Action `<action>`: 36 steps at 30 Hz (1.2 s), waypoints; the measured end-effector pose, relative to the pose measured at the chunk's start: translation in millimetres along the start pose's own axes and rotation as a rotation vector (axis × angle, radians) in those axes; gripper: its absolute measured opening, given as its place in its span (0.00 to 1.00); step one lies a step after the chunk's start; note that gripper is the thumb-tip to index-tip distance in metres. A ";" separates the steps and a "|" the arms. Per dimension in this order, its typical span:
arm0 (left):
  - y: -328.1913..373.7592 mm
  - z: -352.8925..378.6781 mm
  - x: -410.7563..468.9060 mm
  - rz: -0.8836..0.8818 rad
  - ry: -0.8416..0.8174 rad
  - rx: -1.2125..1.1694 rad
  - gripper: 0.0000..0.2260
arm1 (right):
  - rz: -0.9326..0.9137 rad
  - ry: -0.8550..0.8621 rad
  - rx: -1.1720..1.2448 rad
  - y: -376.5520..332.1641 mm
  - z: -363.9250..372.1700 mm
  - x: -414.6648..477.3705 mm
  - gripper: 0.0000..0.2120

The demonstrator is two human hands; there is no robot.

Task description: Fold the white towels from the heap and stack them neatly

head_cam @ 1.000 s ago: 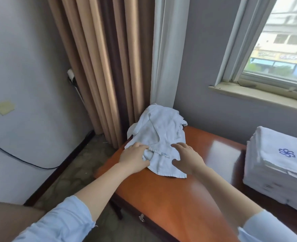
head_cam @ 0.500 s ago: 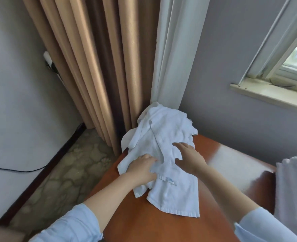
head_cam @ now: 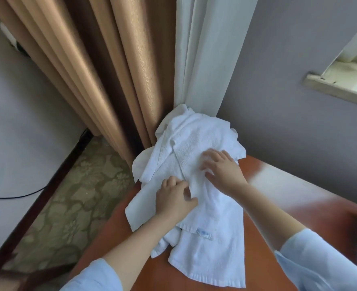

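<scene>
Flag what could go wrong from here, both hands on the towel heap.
1. The heap overhangs the table's left edge; pulling one towel may drag others onto the floor.
2. The layers look tangled, and the left hand grips cloth mid-sheet, not a corner, so two towels may lift together.
3. The right hand only rests on top; it may not hold the rest back.

The towel heap (head_cam: 196,156) was nubby white terry cloth (matt); the table (head_cam: 282,198) was glossy reddish wood.
</scene>
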State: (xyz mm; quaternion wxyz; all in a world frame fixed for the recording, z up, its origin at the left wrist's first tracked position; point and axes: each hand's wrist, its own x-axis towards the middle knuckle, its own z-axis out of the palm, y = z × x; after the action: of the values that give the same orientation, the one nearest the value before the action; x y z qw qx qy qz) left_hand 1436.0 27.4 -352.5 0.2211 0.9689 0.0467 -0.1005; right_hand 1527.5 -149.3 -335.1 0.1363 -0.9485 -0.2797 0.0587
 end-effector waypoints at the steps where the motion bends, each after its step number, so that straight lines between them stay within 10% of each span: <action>1: 1.0 0.5 -0.2 -0.011 0.006 -0.033 0.12 | -0.023 -0.011 -0.006 1.0 1.0 -1.9 0.11; 9: 4.8 -33.8 -19.5 -0.073 -0.030 -0.413 0.13 | 0.128 -0.014 0.077 -27.8 -34.6 -48.4 0.06; 27: 34.7 33.8 -224.9 0.238 -0.442 -0.146 0.01 | 0.642 -0.171 0.382 -104.7 42.5 -365.6 0.05; 36: 68.2 82.2 -288.6 0.264 -0.568 -0.057 0.13 | 0.779 -0.229 0.462 -122.8 65.5 -485.6 0.04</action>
State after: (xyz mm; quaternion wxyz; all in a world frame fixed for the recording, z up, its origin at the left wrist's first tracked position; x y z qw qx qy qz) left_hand 1149.4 -83.2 -334.2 0.2633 0.8932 -0.1404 -0.3364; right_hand 1045.8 -300.9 -344.9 0.2800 -0.9151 0.1046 0.2705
